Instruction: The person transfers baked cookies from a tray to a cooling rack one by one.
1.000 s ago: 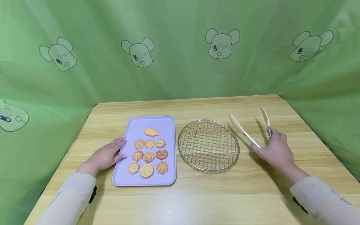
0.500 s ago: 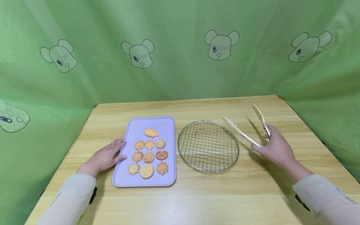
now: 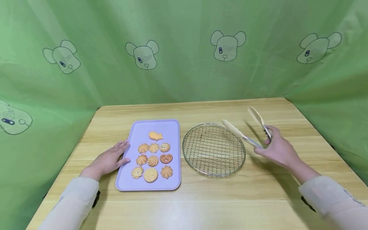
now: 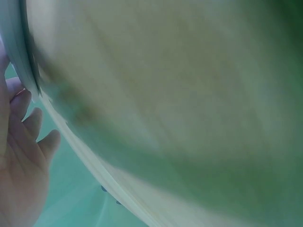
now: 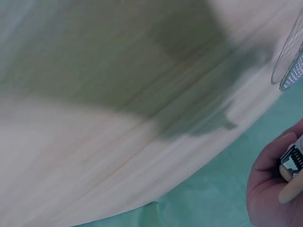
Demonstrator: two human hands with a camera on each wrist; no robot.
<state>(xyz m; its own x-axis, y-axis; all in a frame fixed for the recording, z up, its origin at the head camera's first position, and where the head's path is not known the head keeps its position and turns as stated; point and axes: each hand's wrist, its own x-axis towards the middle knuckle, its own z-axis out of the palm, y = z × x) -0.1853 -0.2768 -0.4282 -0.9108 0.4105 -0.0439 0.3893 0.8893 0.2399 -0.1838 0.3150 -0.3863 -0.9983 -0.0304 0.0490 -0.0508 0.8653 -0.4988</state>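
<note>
My right hand [image 3: 279, 148] grips a pair of tongs [image 3: 233, 129] with pale tips and metal arms. Their arms are spread apart, and the left tip overlaps the upper right rim of a round wire rack [image 3: 214, 150]. In the right wrist view, a coiled spring [image 5: 297, 157] on the tongs shows inside the curled hand [image 5: 267, 189]. At the left, my left hand [image 3: 107, 159] rests on the edge of a purple tray [image 3: 169, 127], fingers extended. On the tray lie a fish-shaped cookie [image 3: 155, 135], a pretzel [image 3: 166, 158], a round dotted cookie [image 3: 150, 175] and several fluted ones.
A wooden table [image 3: 207, 207] bears the tray and, to its right, the rack, with a narrow gap between them. Green curtains [image 3: 184, 83] with printed bear heads enclose the back and both sides.
My right hand has carried the tongs leftward, bringing their tips from right of the rack to over its upper right rim. The left hand and the tray have stayed put.
</note>
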